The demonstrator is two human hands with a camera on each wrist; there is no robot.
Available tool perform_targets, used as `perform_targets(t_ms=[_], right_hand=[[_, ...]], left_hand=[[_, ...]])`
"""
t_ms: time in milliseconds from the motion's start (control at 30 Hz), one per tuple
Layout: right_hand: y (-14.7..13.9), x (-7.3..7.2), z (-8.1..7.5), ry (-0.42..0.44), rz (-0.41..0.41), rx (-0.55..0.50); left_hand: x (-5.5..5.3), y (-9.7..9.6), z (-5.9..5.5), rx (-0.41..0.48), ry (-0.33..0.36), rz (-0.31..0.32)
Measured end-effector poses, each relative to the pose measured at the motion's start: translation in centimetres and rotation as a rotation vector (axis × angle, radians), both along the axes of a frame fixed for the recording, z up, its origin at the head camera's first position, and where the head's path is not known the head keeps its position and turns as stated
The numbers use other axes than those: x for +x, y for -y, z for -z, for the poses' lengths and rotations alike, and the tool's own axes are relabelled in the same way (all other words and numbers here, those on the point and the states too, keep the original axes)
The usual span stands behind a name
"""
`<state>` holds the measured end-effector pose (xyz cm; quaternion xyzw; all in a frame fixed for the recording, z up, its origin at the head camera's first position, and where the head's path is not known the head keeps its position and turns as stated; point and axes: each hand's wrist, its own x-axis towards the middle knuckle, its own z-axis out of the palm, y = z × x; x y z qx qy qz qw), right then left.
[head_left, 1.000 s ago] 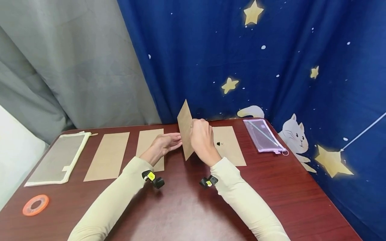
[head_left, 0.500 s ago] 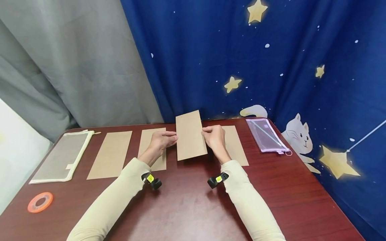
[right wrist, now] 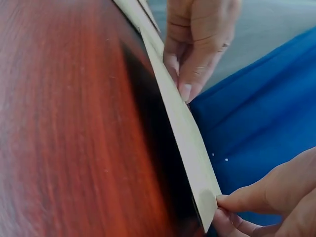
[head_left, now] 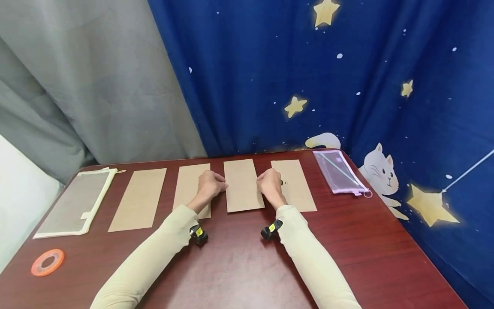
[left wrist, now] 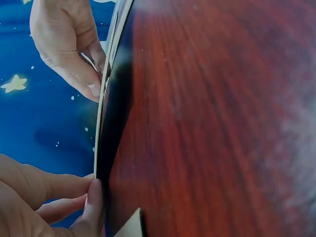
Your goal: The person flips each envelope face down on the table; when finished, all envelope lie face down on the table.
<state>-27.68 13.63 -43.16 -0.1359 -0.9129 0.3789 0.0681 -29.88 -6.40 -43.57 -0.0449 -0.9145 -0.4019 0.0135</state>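
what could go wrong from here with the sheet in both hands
The brown sheet, pinched at its side edges by the left hand and right hand and seemingly raised off the table, might land askew if one side drops first. In the head view, the left hand overlaps the neighbouring sheet, so it could nudge that.

Left hand [head_left: 209,187] partly hides second sheet [head_left: 187,181] from left; sleeves [head_left: 149,254] cropped below.
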Motion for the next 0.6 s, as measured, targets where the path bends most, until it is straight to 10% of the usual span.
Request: perform_targets(t_ms=[600], right_hand=[[0.2,0.3,-0.4,-0.039,-0.039,0.065]], left_hand=[[0.2,-1.0,-1.2,-0.14,-0.048,0.022]])
